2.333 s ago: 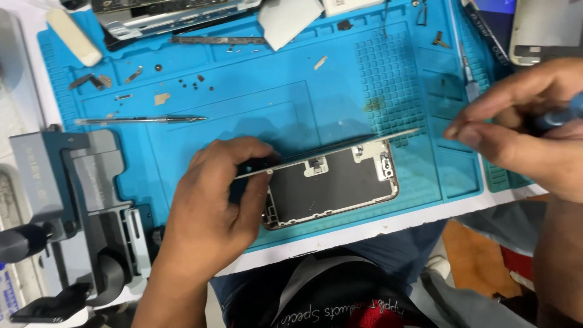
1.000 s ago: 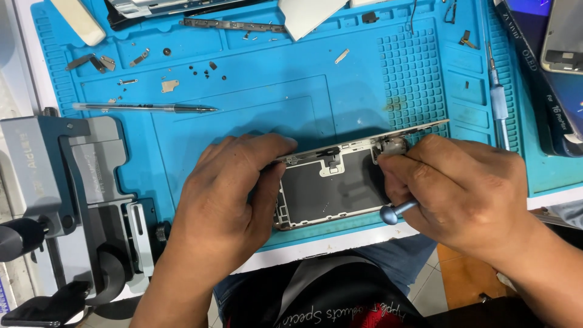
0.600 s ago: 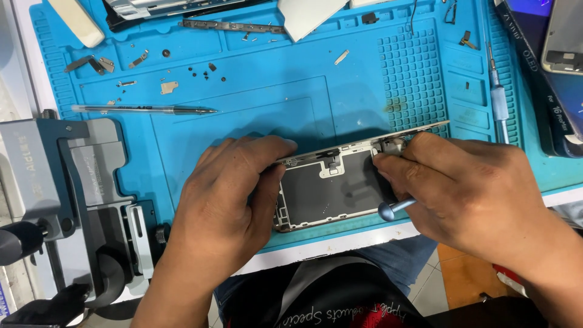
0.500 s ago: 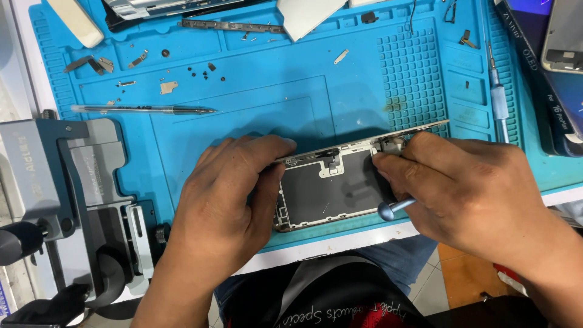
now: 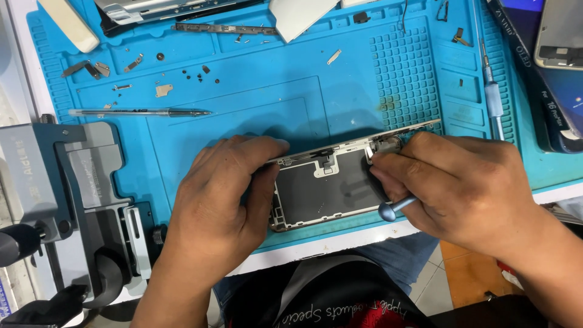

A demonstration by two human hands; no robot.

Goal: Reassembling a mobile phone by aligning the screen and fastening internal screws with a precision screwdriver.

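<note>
Nothing has shifted since a moment ago — left hand [image 5: 221, 200] grips the opened phone [image 5: 325, 191] by its edge, right hand [image 5: 461, 182] pinches a small screwdriver [image 5: 395, 208] against it on the blue mat [image 5: 291, 91]

One opened phone [image 5: 328, 191], two hands, two screwdrivers, one blue mat [image 5: 255, 103], one grey clamp [image 5: 73, 200].

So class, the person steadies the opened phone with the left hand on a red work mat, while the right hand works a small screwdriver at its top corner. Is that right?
Not quite: the work mat is blue, not red, as the head view shows. The rest holds: the left hand steadies the opened phone, and the right hand works a small screwdriver at its top corner.
</note>
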